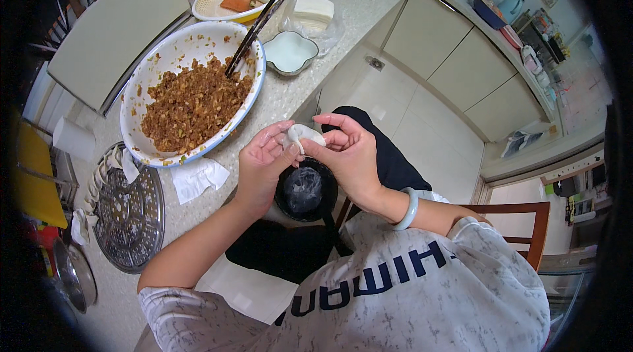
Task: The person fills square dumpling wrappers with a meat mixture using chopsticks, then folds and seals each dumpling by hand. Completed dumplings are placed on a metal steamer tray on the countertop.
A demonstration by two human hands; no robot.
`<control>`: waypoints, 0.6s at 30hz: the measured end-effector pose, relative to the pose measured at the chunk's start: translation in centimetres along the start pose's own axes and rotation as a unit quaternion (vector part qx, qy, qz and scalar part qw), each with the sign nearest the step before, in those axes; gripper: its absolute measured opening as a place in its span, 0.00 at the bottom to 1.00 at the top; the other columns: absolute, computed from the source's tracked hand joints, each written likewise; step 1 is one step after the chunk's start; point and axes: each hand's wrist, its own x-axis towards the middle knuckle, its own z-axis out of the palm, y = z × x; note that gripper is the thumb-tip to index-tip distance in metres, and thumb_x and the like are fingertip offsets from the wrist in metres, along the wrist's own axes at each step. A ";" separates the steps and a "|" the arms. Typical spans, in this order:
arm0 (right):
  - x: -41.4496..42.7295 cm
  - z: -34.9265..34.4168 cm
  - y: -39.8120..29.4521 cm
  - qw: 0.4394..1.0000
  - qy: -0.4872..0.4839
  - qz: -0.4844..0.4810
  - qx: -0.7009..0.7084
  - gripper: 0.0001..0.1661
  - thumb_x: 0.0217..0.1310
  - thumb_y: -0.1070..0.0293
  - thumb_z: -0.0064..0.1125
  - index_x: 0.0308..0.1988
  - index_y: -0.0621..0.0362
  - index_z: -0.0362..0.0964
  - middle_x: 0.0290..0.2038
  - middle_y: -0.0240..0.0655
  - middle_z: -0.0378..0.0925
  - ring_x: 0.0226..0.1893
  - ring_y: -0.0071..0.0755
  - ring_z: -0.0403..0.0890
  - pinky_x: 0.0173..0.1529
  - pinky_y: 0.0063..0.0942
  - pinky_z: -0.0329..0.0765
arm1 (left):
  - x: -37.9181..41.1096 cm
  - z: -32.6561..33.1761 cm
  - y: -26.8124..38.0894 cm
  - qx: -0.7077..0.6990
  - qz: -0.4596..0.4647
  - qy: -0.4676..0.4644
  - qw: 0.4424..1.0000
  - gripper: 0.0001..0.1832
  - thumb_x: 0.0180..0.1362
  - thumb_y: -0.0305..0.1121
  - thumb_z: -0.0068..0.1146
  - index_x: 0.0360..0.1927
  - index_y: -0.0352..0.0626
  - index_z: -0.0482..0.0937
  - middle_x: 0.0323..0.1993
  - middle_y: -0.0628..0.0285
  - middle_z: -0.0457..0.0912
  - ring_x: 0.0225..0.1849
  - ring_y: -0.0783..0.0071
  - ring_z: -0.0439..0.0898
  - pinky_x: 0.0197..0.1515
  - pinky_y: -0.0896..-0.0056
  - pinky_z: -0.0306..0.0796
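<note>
Between my fingertips is a white dumpling [307, 136], its wrapper folded over. My left hand [267, 156] grips its left side with thumb and fingers. On the other side, the thumb of my right hand [352, 154] presses against the dough, and the index finger is raised off it. Directly below my hands sits a dark pan [305, 193] with a pale, floury-looking patch inside. A large white enamel basin [129, 99] of brown minced filling [198, 104] stands to the left, with dark chopsticks [257, 28] leaning in it.
Left of me a perforated metal steamer tray [131, 218] bears a row of folded dumplings [99, 174] along its edge. A crumpled tissue [198, 179] lies beside it. Beyond the basin are a small scalloped bowl [291, 52], stacked white wrappers [313, 11] and a yellow basket [207, 5] holding a carrot [238, 1].
</note>
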 end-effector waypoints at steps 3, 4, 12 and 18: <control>-0.1 -0.2 0.3 0.996 -0.011 0.053 0.074 0.27 0.52 0.79 0.66 0.52 0.69 0.66 0.32 0.37 0.82 0.33 0.20 0.81 0.41 0.17 0.77 | -0.2 0.2 0.1 0.032 0.016 0.011 0.999 0.22 0.57 0.21 0.56 0.55 0.31 0.68 0.38 0.61 0.77 0.38 0.79 0.77 0.39 0.81 0.72; -0.2 -0.2 0.4 0.995 -0.015 0.057 0.077 0.28 0.52 0.79 0.65 0.53 0.70 0.65 0.32 0.38 0.82 0.33 0.21 0.81 0.41 0.18 0.77 | -0.3 0.2 0.1 0.037 0.021 0.014 0.999 0.22 0.57 0.21 0.56 0.55 0.31 0.68 0.39 0.61 0.77 0.39 0.79 0.77 0.39 0.81 0.72; 0.1 -0.1 0.6 0.998 -0.055 0.008 0.040 0.34 0.52 0.82 0.64 0.58 0.72 0.59 0.36 0.42 0.81 0.35 0.27 0.82 0.42 0.21 0.79 | -0.4 0.5 0.1 0.097 0.082 0.034 0.991 0.25 0.56 0.17 0.56 0.58 0.30 0.65 0.43 0.58 0.76 0.46 0.76 0.77 0.47 0.77 0.73; 0.9 -1.5 -1.0 0.997 -0.072 0.007 -0.019 0.32 0.51 0.86 0.61 0.57 0.70 0.60 0.36 0.42 0.82 0.34 0.27 0.82 0.40 0.22 0.80 | -0.1 0.8 0.1 0.099 0.057 -0.032 0.993 0.29 0.56 0.14 0.53 0.62 0.30 0.60 0.44 0.59 0.74 0.47 0.76 0.76 0.45 0.77 0.76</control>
